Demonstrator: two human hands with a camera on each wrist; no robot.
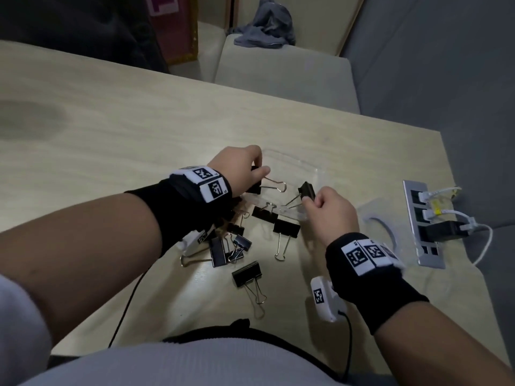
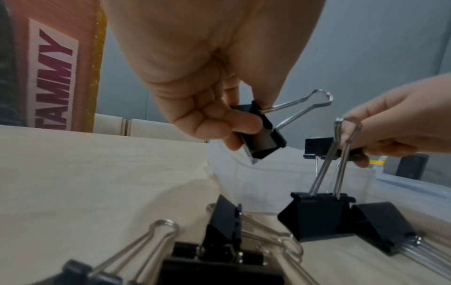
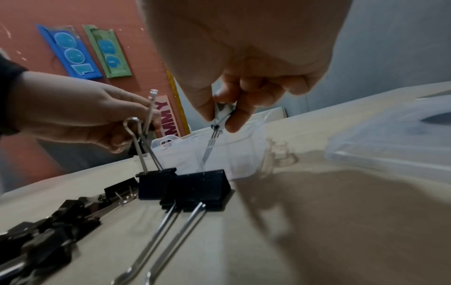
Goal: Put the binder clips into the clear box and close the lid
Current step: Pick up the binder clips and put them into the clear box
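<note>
The clear box (image 1: 295, 169) stands open on the table, its lid (image 1: 374, 218) lying off to its right. My left hand (image 1: 257, 174) pinches a black binder clip (image 1: 255, 188) over the box's left end; its wire handles point right. My right hand (image 1: 309, 200) pinches a second black clip (image 1: 306, 190) over the box's right end. The left wrist view shows the left hand's clip (image 2: 264, 137) above the box (image 2: 268, 179). In the right wrist view the thumb and fingers hold the other clip (image 3: 223, 112). Several loose clips (image 1: 287, 229) lie in front of the box.
A metal socket panel (image 1: 423, 227) with white cables plugged in sits in the table at the right edge. A black cable (image 1: 131, 299) trails over the near table edge. A pale seat with a grey cloth (image 1: 267, 26) stands beyond the table.
</note>
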